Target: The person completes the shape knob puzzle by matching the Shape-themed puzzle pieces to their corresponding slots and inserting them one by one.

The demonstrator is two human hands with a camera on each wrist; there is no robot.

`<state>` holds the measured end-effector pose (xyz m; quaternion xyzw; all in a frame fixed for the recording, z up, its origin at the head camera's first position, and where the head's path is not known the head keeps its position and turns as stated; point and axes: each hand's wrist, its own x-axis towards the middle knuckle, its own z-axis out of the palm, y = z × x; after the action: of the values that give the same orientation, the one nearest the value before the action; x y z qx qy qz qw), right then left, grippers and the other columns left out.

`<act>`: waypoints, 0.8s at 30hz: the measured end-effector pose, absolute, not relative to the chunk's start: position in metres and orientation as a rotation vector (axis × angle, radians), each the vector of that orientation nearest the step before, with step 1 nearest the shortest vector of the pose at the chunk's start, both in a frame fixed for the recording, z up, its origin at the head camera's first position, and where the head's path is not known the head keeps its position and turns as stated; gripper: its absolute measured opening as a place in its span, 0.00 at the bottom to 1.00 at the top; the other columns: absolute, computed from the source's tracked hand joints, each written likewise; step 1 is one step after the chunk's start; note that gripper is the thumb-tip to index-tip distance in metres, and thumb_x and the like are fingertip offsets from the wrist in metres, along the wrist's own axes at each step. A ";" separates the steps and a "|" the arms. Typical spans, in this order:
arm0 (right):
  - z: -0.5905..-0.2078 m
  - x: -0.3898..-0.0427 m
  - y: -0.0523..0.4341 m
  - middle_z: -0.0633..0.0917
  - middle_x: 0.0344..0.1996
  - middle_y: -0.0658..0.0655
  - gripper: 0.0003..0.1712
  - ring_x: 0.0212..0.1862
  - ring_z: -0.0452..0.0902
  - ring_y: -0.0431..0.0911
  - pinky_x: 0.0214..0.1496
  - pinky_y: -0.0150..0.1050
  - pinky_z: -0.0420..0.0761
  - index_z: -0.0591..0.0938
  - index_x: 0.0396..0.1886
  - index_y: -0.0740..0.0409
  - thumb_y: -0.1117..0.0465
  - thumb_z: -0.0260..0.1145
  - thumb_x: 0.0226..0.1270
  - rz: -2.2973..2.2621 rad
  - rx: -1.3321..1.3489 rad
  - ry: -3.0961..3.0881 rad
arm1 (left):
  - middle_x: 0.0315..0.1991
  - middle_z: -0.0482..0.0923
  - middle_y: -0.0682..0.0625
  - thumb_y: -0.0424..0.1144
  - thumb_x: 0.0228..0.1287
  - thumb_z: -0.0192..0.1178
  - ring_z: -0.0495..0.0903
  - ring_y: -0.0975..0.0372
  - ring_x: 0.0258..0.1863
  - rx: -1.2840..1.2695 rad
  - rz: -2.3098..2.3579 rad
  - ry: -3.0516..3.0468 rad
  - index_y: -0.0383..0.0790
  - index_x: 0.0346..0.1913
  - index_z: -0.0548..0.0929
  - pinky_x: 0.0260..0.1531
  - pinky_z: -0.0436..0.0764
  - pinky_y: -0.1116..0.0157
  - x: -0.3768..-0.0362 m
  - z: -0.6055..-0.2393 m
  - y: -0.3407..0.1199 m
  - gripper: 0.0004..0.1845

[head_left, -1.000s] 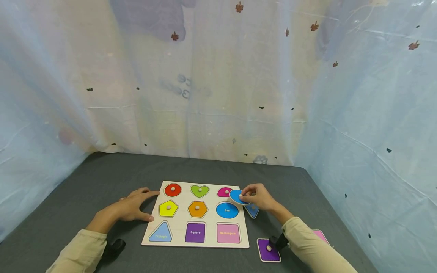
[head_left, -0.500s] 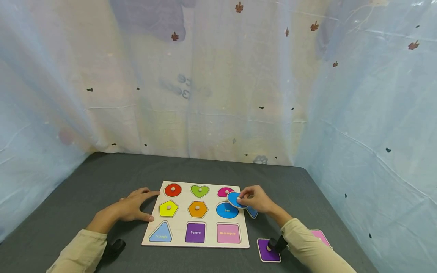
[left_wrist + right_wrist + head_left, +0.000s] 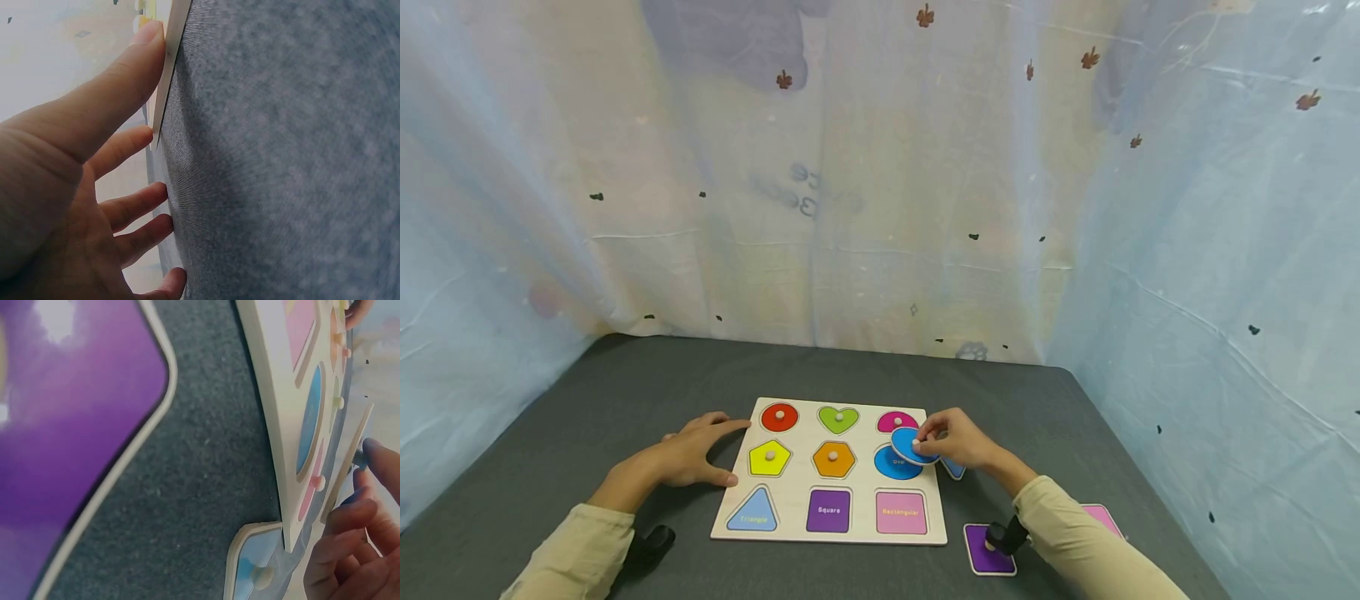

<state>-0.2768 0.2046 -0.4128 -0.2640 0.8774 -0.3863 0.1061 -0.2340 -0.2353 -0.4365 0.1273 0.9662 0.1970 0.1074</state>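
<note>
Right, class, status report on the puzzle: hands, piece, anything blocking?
Right hand pinches the blue oval piece by its knob, tilted over the oval slot. Left hand flat against the board edge. Slot unblocked.

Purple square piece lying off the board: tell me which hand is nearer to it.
Right. The right hand pinches the blue oval piece just beyond the purple square piece; the left hand rests across the board, on its left edge.

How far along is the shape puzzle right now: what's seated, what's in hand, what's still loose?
Seated in the puzzle board: circle, heart, pentagon, hexagon and the pink top-right piece. In hand: the right hand pinches the blue oval piece by its knob, tilted above the oval slot. The left hand rests against the board's edge. Left: purple square piece, pink piece, blue triangle piece lie on the table.
</note>
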 end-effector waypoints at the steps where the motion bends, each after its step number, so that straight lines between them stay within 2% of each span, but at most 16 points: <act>1: -0.413 -0.277 0.204 0.76 0.23 0.53 0.08 0.31 0.72 0.42 0.31 0.29 0.73 0.86 0.36 0.67 0.63 0.70 0.68 -1.136 -0.783 2.576 | 0.71 0.62 0.30 0.58 0.48 0.77 0.62 0.32 0.68 0.382 0.577 2.847 0.46 0.75 0.67 0.55 0.58 0.19 -0.234 -0.436 -0.235 0.51; 7: -0.414 -0.277 0.200 0.74 0.21 0.54 0.07 0.28 0.70 0.40 0.30 0.29 0.72 0.85 0.35 0.68 0.65 0.70 0.67 -1.094 -0.822 2.553 | 0.70 0.63 0.31 0.58 0.48 0.77 0.63 0.33 0.68 0.388 0.579 2.853 0.47 0.75 0.67 0.55 0.59 0.20 -0.234 -0.436 -0.235 0.51; 13: -0.415 -0.278 0.193 0.77 0.22 0.55 0.07 0.29 0.70 0.40 0.29 0.28 0.72 0.86 0.35 0.68 0.66 0.71 0.66 -1.071 -0.855 2.551 | 0.70 0.63 0.31 0.58 0.48 0.77 0.63 0.34 0.67 0.387 0.580 2.852 0.47 0.75 0.67 0.55 0.59 0.20 -0.234 -0.438 -0.236 0.51; 20: -0.414 -0.277 0.189 0.79 0.23 0.62 0.07 0.29 0.70 0.42 0.28 0.28 0.72 0.86 0.34 0.69 0.67 0.72 0.64 -1.071 -0.893 2.535 | 0.69 0.63 0.31 0.58 0.48 0.77 0.64 0.33 0.67 0.384 0.572 2.851 0.46 0.75 0.67 0.55 0.60 0.20 -0.233 -0.436 -0.235 0.51; 24: -0.418 -0.280 0.188 0.79 0.22 0.60 0.07 0.29 0.70 0.41 0.28 0.27 0.71 0.86 0.33 0.69 0.66 0.72 0.64 -1.027 -0.903 2.547 | 0.69 0.63 0.31 0.58 0.48 0.77 0.64 0.33 0.67 0.384 0.574 2.852 0.46 0.75 0.67 0.55 0.60 0.21 -0.232 -0.435 -0.234 0.51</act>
<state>-0.2803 0.1877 -0.4176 -0.3099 0.8741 -0.3525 0.1251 -0.2324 -0.2341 -0.4346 0.1302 0.9667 0.1947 0.1032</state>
